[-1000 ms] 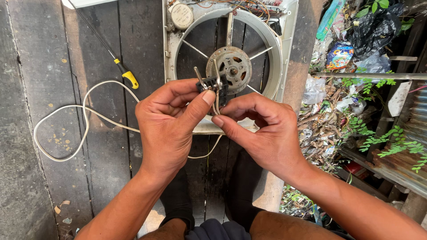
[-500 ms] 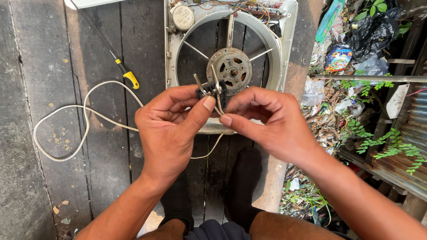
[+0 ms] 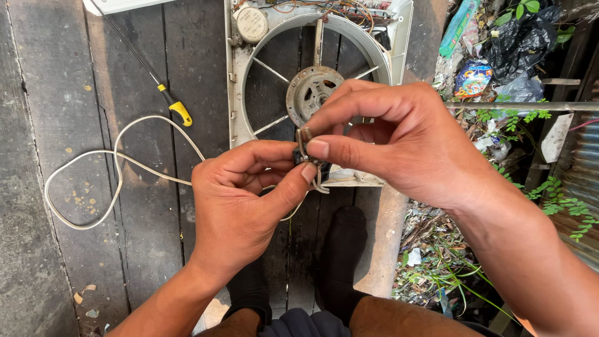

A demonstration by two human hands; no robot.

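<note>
Left hand (image 3: 240, 200) pinches a small dark plug-like part (image 3: 306, 153) between thumb and forefinger, at centre frame, held above the floor and in front of the fan housing. Metal prongs stick up from it; thin wire ends hang just below. Right hand (image 3: 399, 140) closes thumb and forefinger on the same part from the other side, fingertips touching the prongs. Both hands are narrow, pinched shut on it.

Step in hand, as I read it: working the prongs or wire ends of that part, fine finger work. Can't tell whether the wires are being attached or pulled free. Any further move calls for a steady left pinch while the right does the twisting, and care with the thin wire.

Left to right on the floor: white cable (image 3: 112, 168) lies in a loose loop and runs toward the hands; a screwdriver with yellow handle (image 3: 176, 111) lies beside it, untouched; then the white fan housing (image 3: 237, 87), lying flat, round opening, spokes, bare motor hub (image 3: 312, 90) in the middle, a tangle of coloured wires along the top edge.

Surface is dark weathered wooden planks (image 3: 62, 75), gaps between boards. Outdoors: past the floor edge on the right, litter, plastic bags and green weeds (image 3: 549, 200).
</note>
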